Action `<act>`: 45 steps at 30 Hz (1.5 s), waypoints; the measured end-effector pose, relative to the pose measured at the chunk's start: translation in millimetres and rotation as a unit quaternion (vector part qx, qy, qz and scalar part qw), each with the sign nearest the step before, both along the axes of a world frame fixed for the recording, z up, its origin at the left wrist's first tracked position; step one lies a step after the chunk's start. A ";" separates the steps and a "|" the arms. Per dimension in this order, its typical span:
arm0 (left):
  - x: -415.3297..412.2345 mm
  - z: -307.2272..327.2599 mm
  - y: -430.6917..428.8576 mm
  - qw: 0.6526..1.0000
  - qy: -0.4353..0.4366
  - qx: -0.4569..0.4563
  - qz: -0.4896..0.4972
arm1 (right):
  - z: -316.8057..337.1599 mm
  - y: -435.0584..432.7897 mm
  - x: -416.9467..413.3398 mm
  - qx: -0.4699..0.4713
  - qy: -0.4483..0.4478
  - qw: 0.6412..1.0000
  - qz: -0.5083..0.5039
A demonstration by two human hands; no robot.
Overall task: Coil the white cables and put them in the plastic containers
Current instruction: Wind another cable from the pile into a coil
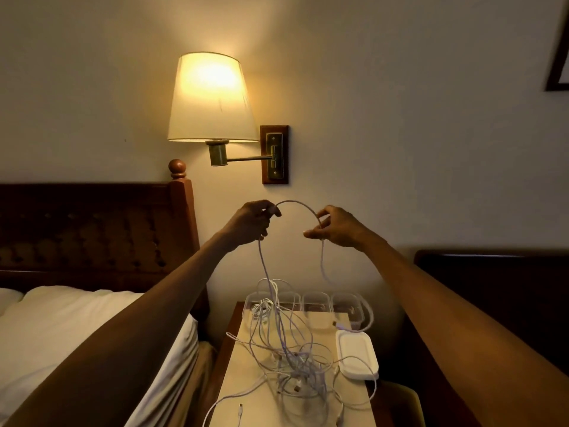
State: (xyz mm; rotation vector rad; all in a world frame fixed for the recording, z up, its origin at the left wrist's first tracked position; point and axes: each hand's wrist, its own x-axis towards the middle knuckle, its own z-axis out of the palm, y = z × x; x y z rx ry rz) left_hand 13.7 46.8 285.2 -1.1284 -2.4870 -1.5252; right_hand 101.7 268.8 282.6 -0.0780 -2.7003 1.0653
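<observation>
— While the left hand (252,223) pinches the cable (297,204) and the right hand (337,226), at its three o'clock, pinches it too, what might go wrong?
— Its strands hang to the heap of cables (292,365) on the table (240,371), at six o'clock. Pulled higher, I reckon a knot tightens or the heap drags off.
— Might it catch the containers (317,305)?
— Likely; at the heap's twelve o'clock, they look clear, thin-walled and light.
— And the cable?
— Thin, smooth and limp, arched between the hands. What looks like a lid (357,359), at the heap's three o'clock, is white, flat and round-cornered.
</observation>
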 end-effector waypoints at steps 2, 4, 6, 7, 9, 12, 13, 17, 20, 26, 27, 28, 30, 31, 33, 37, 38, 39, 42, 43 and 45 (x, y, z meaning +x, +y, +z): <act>4.1 6.9 8.8 0.993 0.109 -0.028 0.026 | 9.7 -8.5 2.2 -0.050 0.035 0.997 0.045; 9.7 14.9 16.0 0.980 0.186 -0.047 0.055 | 19.8 -16.7 4.0 -0.079 0.061 0.993 0.065; 12.5 21.2 19.2 0.976 0.208 -0.044 0.056 | 25.6 -20.7 4.2 -0.057 0.099 0.992 0.055; 12.7 22.8 19.0 0.976 0.208 -0.044 0.054 | 27.0 -20.4 3.7 -0.041 0.123 0.991 0.044; 12.4 22.0 16.6 0.975 0.208 -0.061 0.054 | 28.9 -18.8 2.9 -0.028 0.173 0.984 0.015; 7.9 5.2 10.4 0.972 0.198 -0.115 0.045 | 32.6 -15.0 1.4 -0.052 0.238 0.969 -0.039; 6.8 -3.7 8.5 0.974 0.181 -0.132 0.036 | 33.5 -13.5 0.8 -0.061 0.253 0.964 -0.055; 6.0 -26.2 3.8 0.980 0.124 -0.158 0.002 | 30.2 -7.3 -1.6 -0.071 0.274 0.953 -0.111; 8.2 -11.0 3.5 0.988 0.114 -0.105 0.019 | 26.1 0.7 -2.7 -0.081 0.237 0.958 -0.138; 7.4 25.1 2.4 0.967 0.215 0.010 0.137 | 27.2 7.2 7.8 -0.168 0.104 0.979 -0.046; 10.2 27.1 2.9 0.966 0.220 0.006 0.139 | 29.6 5.4 10.1 -0.181 0.091 0.979 -0.017; 13.0 27.6 3.8 0.967 0.217 -0.001 0.131 | 32.2 3.1 11.6 -0.188 0.081 0.979 0.011; 17.5 24.4 6.0 0.974 0.204 -0.019 0.096 | 36.7 -3.9 12.3 -0.173 0.072 0.981 0.049; 18.7 21.8 6.8 0.975 0.204 -0.033 0.076 | 38.0 -8.6 12.3 -0.156 0.073 0.983 0.060; 18.3 17.2 6.9 0.970 0.230 -0.069 0.049 | 38.6 -16.6 11.7 -0.105 0.094 0.987 0.072; 15.6 10.1 2.0 0.963 0.251 -0.098 0.030 | 41.5 -21.5 8.5 -0.086 0.181 0.976 0.079; 14.2 5.4 -0.3 0.967 0.227 -0.115 0.022 | 43.9 -22.4 8.5 -0.116 0.204 0.969 0.075; 13.4 -0.2 -2.6 0.975 0.178 -0.132 0.005 | 46.5 -23.4 8.2 -0.147 0.229 0.960 0.069; 13.9 -14.5 -9.8 0.978 -0.039 -0.184 -0.088 | 48.2 -23.5 6.2 -0.198 0.280 0.939 0.025; 16.3 -15.0 -11.5 0.975 -0.103 -0.168 -0.103 | 46.2 -21.4 5.4 -0.193 0.283 0.939 0.006; 22.5 -6.3 -12.8 0.982 -0.160 -0.082 -0.064 | 39.2 -13.0 2.8 -0.164 0.265 0.950 -0.035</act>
